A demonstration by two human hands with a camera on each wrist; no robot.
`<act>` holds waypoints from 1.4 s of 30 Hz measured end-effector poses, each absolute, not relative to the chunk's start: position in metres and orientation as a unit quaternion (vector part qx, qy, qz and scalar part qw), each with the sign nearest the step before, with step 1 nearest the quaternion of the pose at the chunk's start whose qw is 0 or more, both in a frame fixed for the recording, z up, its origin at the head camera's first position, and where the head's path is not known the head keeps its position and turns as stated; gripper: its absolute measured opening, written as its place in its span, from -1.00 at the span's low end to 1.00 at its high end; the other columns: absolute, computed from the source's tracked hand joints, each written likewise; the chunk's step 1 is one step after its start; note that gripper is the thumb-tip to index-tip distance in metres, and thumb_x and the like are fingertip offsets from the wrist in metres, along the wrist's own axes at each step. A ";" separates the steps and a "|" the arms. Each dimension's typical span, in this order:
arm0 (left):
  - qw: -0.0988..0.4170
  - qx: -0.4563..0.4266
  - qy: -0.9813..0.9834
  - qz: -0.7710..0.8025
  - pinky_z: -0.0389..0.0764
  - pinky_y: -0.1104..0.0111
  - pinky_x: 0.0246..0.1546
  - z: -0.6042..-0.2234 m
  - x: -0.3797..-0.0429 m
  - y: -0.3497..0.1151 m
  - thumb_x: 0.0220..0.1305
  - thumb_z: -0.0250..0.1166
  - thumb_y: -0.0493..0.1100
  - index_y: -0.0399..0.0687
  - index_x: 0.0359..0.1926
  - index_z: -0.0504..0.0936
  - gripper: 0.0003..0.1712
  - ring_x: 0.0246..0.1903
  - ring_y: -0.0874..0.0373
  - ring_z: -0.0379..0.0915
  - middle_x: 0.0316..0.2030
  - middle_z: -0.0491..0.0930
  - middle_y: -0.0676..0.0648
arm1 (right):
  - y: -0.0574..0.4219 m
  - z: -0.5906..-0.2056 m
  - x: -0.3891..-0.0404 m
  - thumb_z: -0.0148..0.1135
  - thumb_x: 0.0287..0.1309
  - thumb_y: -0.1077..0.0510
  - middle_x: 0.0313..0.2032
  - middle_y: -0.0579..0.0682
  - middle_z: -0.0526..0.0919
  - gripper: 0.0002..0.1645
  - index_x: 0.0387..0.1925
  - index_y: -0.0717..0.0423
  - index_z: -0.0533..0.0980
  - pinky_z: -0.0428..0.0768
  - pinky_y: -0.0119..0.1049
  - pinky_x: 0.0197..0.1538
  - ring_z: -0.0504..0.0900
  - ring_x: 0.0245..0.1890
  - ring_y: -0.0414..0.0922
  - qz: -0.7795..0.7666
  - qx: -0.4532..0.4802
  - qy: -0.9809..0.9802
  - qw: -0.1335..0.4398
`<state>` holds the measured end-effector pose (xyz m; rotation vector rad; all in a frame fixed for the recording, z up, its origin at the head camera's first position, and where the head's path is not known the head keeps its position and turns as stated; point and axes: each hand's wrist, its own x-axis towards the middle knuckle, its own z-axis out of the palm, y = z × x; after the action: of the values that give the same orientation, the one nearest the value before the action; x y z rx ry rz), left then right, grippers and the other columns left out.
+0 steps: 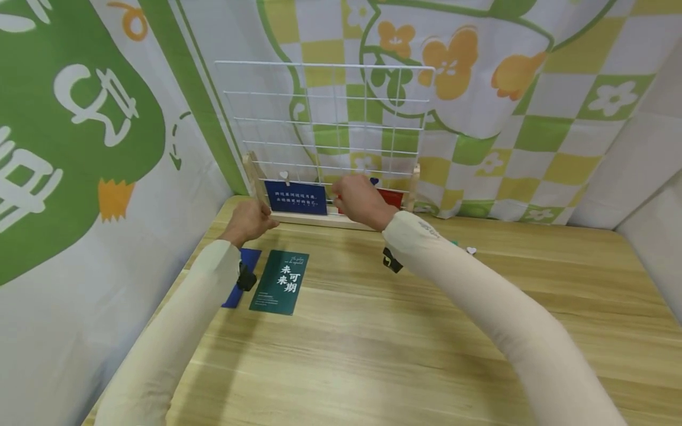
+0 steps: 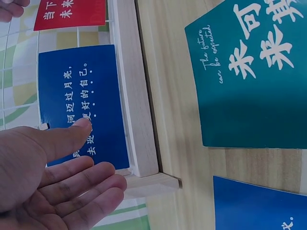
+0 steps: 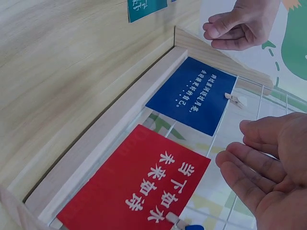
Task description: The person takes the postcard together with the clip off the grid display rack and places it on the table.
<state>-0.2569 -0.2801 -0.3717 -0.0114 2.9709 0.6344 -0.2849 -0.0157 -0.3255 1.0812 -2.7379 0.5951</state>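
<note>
A blue card (image 1: pixel 295 198) with white writing hangs low on a white wire grid (image 1: pixel 325 64), with a white heart clip (image 1: pixel 284 176) at its upper edge. Beside it hangs a red card (image 3: pixel 134 187), fastened by a clip with a blue heart (image 3: pixel 194 227). My left hand (image 1: pixel 247 222) is by the left end of the wooden base (image 1: pixel 325 220), its fingers loosely extended next to the blue card in the left wrist view. In front of the grid, between the two cards, my right hand (image 1: pixel 362 200) has relaxed fingers and holds nothing. It partly covers the red card in the head view.
On the table's left lie a green card (image 1: pixel 279 284) and another blue card (image 1: pixel 232 299), the latter partly under my left forearm. A white heart clip (image 1: pixel 471 251) lies right of my right sleeve. A patterned cloth (image 1: pixel 511 165) hangs behind the grid.
</note>
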 end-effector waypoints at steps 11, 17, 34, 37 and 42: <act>0.018 0.002 0.978 0.206 0.61 0.11 -0.28 -0.371 -0.264 -0.277 0.29 0.33 -0.16 -0.41 -0.16 0.67 -0.68 -0.49 0.02 0.61 -0.33 0.71 -0.31 | -0.046 -0.327 -0.291 0.08 0.26 0.37 0.11 0.08 0.66 -0.60 0.10 0.21 0.59 0.60 -0.24 0.16 0.63 0.14 -0.03 0.175 0.341 -0.923 0.037; 0.014 -0.004 0.980 0.200 0.54 0.11 -0.27 -0.367 -0.271 -0.274 0.30 0.31 -0.13 -0.38 -0.11 0.67 -0.67 -0.31 -0.08 0.52 -0.32 0.66 -0.27 | -0.063 -0.328 -0.295 0.01 0.27 0.40 0.10 0.07 0.67 -0.57 0.11 0.21 0.59 0.60 -0.26 0.16 0.64 0.13 -0.05 0.182 0.320 -0.929 0.028; -0.024 -0.024 0.980 0.197 0.50 0.06 -0.32 -0.363 -0.280 -0.275 0.25 0.34 -0.11 -0.47 -0.14 0.57 -0.58 -0.28 -0.20 0.52 -0.34 0.62 -0.35 | -0.109 -0.328 -0.301 0.09 0.37 0.26 -0.07 -0.03 0.72 -0.71 0.06 0.09 0.56 0.64 -0.33 -0.02 0.68 -0.05 -0.13 0.089 0.331 -0.938 0.045; -0.023 -0.028 0.980 0.196 0.52 -0.05 -0.15 -0.363 -0.281 -0.274 0.26 0.33 -0.11 -0.50 -0.06 0.54 -0.54 -0.13 -0.31 0.53 -0.19 0.61 -0.45 | -0.113 -0.329 -0.301 0.13 0.34 0.25 -0.10 -0.04 0.73 -0.74 0.01 0.08 0.58 0.66 -0.34 -0.06 0.70 -0.09 -0.12 0.055 0.335 -0.939 0.059; -0.029 -0.033 0.980 0.197 0.52 -0.08 -0.08 -0.365 -0.284 -0.270 0.28 0.31 -0.12 -0.48 -0.07 0.49 -0.55 -0.07 -0.37 0.51 -0.18 0.59 -0.46 | -0.115 -0.334 -0.304 0.18 0.31 0.23 -0.07 -0.04 0.71 -0.72 0.03 0.08 0.57 0.66 -0.36 -0.05 0.69 -0.06 -0.14 0.052 0.328 -0.941 0.059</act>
<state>-0.2837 -0.2698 -0.3651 -0.1041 3.1354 0.6294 -0.3036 -0.1153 -0.3339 0.9947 -2.8504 0.1572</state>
